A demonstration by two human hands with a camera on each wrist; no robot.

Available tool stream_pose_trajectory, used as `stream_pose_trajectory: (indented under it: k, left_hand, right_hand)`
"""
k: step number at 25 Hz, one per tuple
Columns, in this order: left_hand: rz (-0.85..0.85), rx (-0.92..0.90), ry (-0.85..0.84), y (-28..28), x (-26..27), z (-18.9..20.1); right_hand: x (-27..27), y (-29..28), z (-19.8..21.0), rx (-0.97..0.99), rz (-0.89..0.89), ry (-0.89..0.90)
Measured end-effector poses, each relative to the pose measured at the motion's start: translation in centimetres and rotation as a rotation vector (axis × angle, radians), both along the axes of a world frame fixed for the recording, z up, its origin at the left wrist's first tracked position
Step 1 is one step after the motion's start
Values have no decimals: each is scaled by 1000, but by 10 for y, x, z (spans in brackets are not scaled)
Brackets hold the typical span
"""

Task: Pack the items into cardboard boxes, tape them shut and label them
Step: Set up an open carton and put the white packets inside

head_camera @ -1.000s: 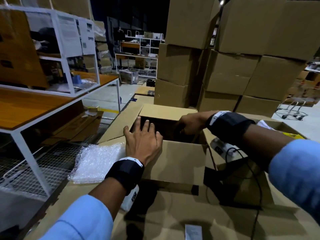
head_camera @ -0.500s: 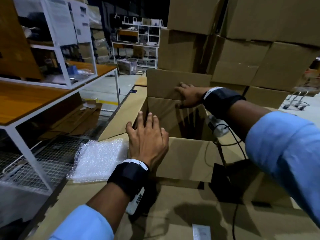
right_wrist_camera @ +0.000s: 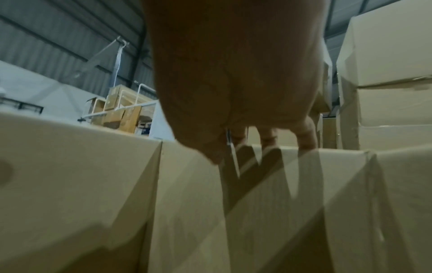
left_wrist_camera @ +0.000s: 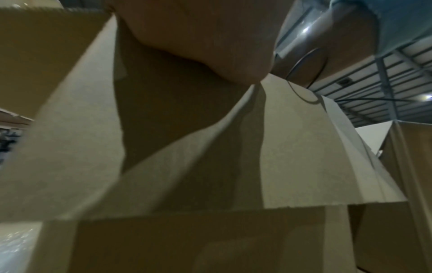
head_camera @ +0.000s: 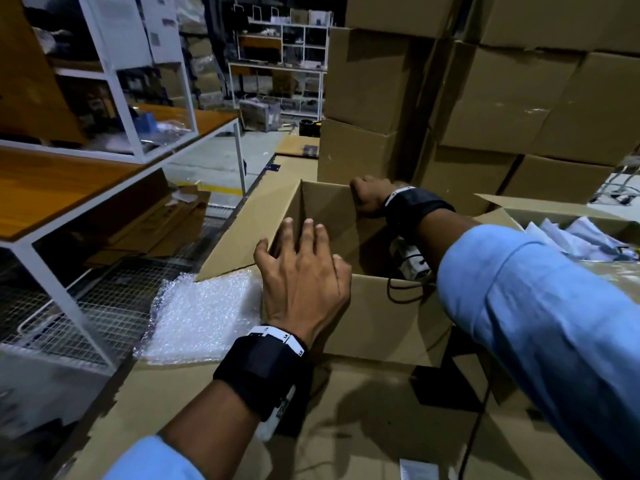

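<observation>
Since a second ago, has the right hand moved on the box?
Yes. The right hand rose with the far flap of the open box: that flap lay folded inward, and now stands upright against the stacked cartons behind, gripped at its top edge.

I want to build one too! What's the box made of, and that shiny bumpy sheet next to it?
The box looks like plain brown cardboard: matte, with creased fold lines. The sheet looks like clear plastic bubble wrap: small glossy bumps catching the light.
</observation>
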State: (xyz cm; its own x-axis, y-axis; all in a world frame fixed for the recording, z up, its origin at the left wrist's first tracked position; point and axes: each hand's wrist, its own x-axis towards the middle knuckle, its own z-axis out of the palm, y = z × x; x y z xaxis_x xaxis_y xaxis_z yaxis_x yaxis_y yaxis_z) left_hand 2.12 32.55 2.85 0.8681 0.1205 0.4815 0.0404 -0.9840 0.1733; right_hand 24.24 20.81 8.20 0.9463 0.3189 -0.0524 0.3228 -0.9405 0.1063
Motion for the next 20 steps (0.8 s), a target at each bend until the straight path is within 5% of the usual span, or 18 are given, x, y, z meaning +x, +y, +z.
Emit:
stream_pose_trajectory:
  k: [8, 20]
  left_hand:
    - [5, -2, 2, 1, 1, 0]
    - [-29, -14, -30, 1, -5, 1]
  right_hand:
    - [-12, 3, -8, 12, -5, -181]
    - [-71, -17, 76, 73, 117, 41]
